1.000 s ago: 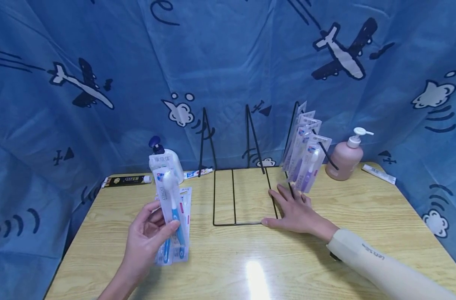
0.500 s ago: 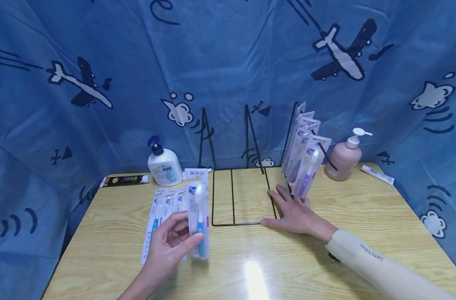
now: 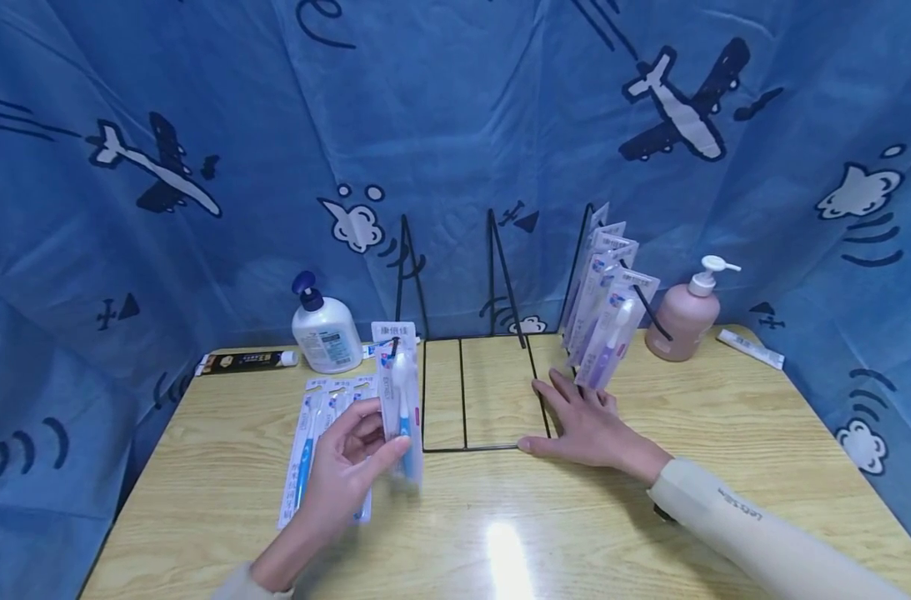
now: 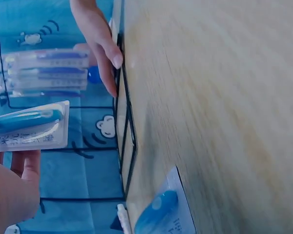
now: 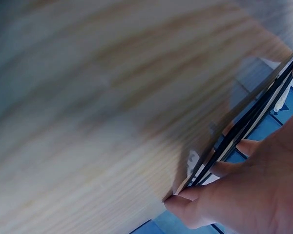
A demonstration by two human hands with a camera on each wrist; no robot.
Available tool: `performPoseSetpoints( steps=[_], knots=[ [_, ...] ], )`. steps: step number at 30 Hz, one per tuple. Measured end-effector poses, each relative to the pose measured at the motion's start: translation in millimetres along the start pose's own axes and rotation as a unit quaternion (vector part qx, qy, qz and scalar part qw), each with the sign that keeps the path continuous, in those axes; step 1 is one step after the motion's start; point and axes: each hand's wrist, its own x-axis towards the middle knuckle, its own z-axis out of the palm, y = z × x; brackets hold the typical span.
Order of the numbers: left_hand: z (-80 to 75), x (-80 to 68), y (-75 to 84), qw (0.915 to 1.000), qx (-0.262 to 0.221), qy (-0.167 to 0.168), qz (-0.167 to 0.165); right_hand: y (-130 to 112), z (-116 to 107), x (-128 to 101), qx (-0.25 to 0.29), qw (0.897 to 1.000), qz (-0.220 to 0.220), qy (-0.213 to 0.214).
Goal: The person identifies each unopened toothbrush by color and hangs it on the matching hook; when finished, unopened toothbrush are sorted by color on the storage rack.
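Observation:
My left hand [image 3: 353, 454] pinches a packaged blue toothbrush [image 3: 401, 408] between thumb and fingers, upright in front of the black wire rack's left hook [image 3: 400, 275]. The hook's dark tip shows at the hole in the top of the package. In the left wrist view, the toothbrush pack [image 4: 31, 126] is held level with the rack. My right hand [image 3: 586, 425] rests spread on the base of the wire rack [image 3: 463, 400], its fingers touching the wire. From the right hook hang several packaged purple toothbrushes [image 3: 613, 337]. The middle hook [image 3: 503, 267] carries nothing.
More packaged blue toothbrushes [image 3: 305, 450] lie side by side on the wooden table [image 3: 215, 492], partly behind my left hand. Behind them stand a white pump bottle [image 3: 327, 337] and a black toothpaste tube [image 3: 248, 361]. A pink pump bottle [image 3: 683, 321] and a white tube [image 3: 751, 348] are at right.
My left hand has carried the blue toothbrush pack right and away from the other packs, then slightly up to the left hook. The right hand has stayed on the rack base.

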Motion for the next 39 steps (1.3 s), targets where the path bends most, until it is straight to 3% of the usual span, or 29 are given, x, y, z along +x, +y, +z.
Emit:
performPoseSetpoints(
  steps=[4,14,19,24,31,35,39],
  knots=[
    [-2.2,20.8,-7.1,0.9998,0.001,0.005,-0.017,0,1,-1,0.008,1.000,0.003,-0.007],
    [-7.1,107.5,-19.3,0.9973,-0.004,0.040,-0.061,-1,1,2,-0.006,1.000,0.001,0.000],
    [-0.7,138.5,-25.4,0.9957,-0.023,0.059,-0.068,0,1,1,-0.001,1.000,0.007,-0.003],
    [1.2,151.2,-32.0,0.9953,-0.035,0.070,-0.057,1,0,0,0.013,1.000,0.009,-0.017],
    [0.1,158.3,-39.9,0.9949,-0.045,0.079,-0.043,1,1,1,0.011,1.000,0.011,-0.021],
    [-3.5,155.0,-38.4,0.9970,0.008,0.076,0.000,0,3,2,0.001,1.000,0.007,-0.010],
    [-12.2,142.7,-33.1,0.9942,0.080,0.063,0.035,0,1,1,-0.004,1.000,0.005,-0.003]
  ],
)
